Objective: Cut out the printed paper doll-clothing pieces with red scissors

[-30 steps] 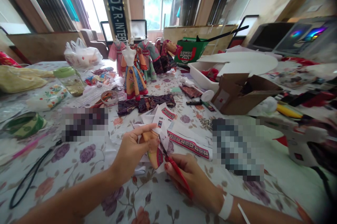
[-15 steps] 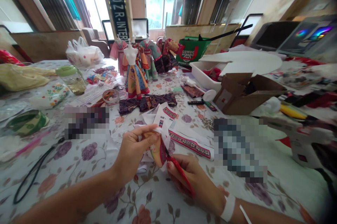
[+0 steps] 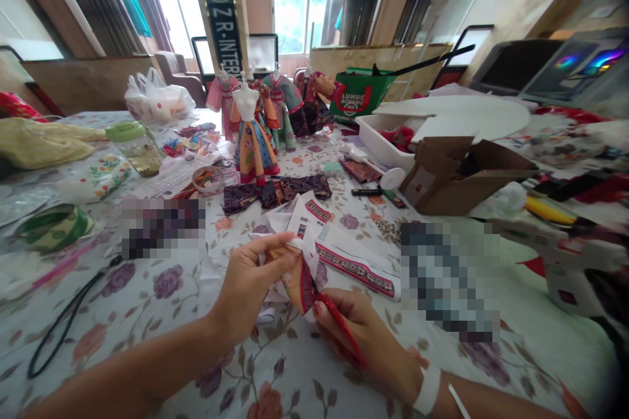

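Note:
Between thumb and fingers, my left hand (image 3: 255,278) pinches a small piece of fabric (image 3: 297,284), yellow-orange with a dark red patterned border and some white. My right hand (image 3: 361,327) is closed around red-handled scissors (image 3: 344,327). Their dark blades point up and away from me and lie along the fabric's red edge; how far they are apart I cannot tell. Just beyond the hands lie white fabric strips (image 3: 358,271) with red and black patterned bands. Farther back, a dark paisley cloth (image 3: 278,191) lies flat.
Small mannequins in dresses (image 3: 253,137) stand at the back middle. On the right are a cardboard box (image 3: 432,176), a white tray (image 3: 381,150) and a glue gun (image 3: 560,268). To the left are a lidded jar (image 3: 137,150) and a green tape roll (image 3: 54,227). A flowered cloth covers the table.
The fabric's lower part has turned slightly, so more of its dark red border faces me beside the blades. Both hands keep their grip in almost the same place.

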`<act>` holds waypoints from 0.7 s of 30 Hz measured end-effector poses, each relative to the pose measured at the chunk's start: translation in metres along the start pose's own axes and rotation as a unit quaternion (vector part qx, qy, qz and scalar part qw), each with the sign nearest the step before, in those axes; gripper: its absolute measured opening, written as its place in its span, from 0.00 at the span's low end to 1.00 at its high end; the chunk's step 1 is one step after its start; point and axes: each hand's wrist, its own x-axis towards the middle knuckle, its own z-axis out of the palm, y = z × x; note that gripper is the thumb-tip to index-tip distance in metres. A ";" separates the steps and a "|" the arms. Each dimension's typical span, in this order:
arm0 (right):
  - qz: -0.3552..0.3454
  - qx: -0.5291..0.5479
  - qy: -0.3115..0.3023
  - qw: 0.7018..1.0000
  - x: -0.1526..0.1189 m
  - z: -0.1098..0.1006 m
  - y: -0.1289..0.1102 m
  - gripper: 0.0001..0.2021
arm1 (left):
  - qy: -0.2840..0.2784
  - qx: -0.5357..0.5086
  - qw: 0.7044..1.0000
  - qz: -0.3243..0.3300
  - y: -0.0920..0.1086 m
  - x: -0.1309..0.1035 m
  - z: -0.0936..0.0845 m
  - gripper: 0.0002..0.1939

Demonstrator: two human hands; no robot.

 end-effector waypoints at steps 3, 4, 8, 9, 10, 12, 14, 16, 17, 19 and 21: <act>-0.003 -0.003 -0.008 1.000 0.000 0.000 0.000 0.25 | -0.002 0.001 1.000 -0.003 0.000 0.000 0.001 0.18; -0.004 -0.004 -0.008 1.000 -0.001 0.000 0.000 0.25 | -0.002 -0.001 1.000 -0.004 0.000 -0.001 0.001 0.18; 0.001 -0.006 -0.005 1.000 -0.002 0.001 -0.002 0.25 | -0.007 -0.001 1.000 -0.006 0.001 -0.002 0.001 0.17; 0.002 -0.006 -0.002 1.000 -0.002 0.001 -0.002 0.25 | -0.009 -0.001 1.000 -0.005 0.001 -0.002 0.001 0.16; 0.002 -0.008 0.000 1.000 -0.002 0.001 -0.001 0.25 | -0.010 0.000 1.000 -0.004 0.002 -0.002 0.001 0.16; -0.001 -0.011 0.006 1.000 -0.001 0.001 0.000 0.26 | -0.009 -0.001 1.000 -0.001 0.002 -0.002 0.000 0.16; -0.003 -0.009 0.009 1.000 0.000 0.000 0.002 0.26 | -0.010 -0.004 1.000 0.002 0.001 -0.001 0.000 0.17; -0.005 -0.001 0.009 1.000 0.001 0.000 0.003 0.25 | -0.011 -0.006 1.000 0.002 0.001 -0.001 0.000 0.17; -0.006 0.001 0.011 1.000 0.001 0.000 0.003 0.25 | -0.011 -0.008 1.000 0.001 0.000 0.000 -0.001 0.17; -0.012 0.001 0.014 1.000 0.001 0.000 0.002 0.25 | -0.012 -0.007 1.000 -0.001 0.000 0.000 -0.001 0.18; -0.019 0.000 0.013 1.000 0.000 -0.001 -0.001 0.25 | -0.015 0.000 1.000 -0.005 0.001 0.001 -0.001 0.18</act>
